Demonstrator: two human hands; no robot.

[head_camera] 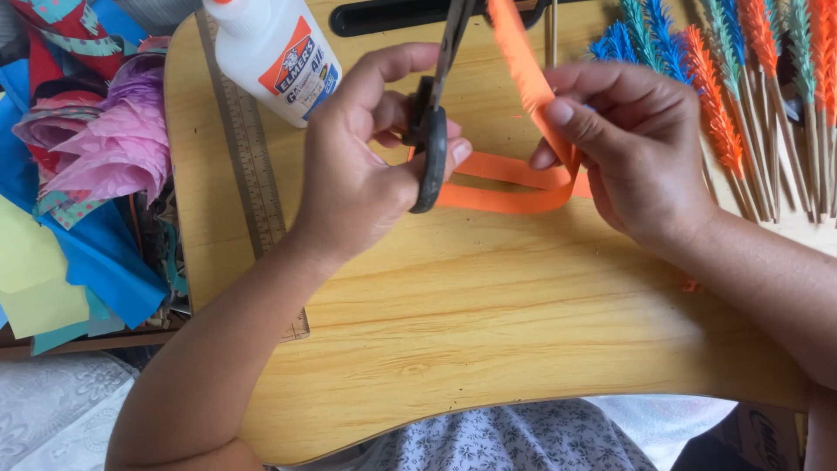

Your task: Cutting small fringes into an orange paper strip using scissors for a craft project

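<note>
The left hand (pixel 366 166) gripped black scissors (pixel 429 131), fingers closed through the handles. The right hand (pixel 636 148) pinched an orange paper strip (pixel 523 70) just beside the blades, above the bench (pixel 488 323).

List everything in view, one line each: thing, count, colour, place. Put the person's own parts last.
scissors: one, black handles, in the left hand above the board's middle
paper strip: one, orange, fringed along one edge, held by the right hand, looping down onto the board
wooden board: one, light yellow-brown, across the lap
glue bottle: one, white with orange label, lying at the board's top left
ruler: one, grey metal, along the board's left edge
fringed paper sticks: many, orange, blue and teal, top right
paper pile: many sheets, blue, pink, yellow, red, left of the board
black tray: one, top edge
left hand: gripping the scissors
right hand: pinching the strip
</note>
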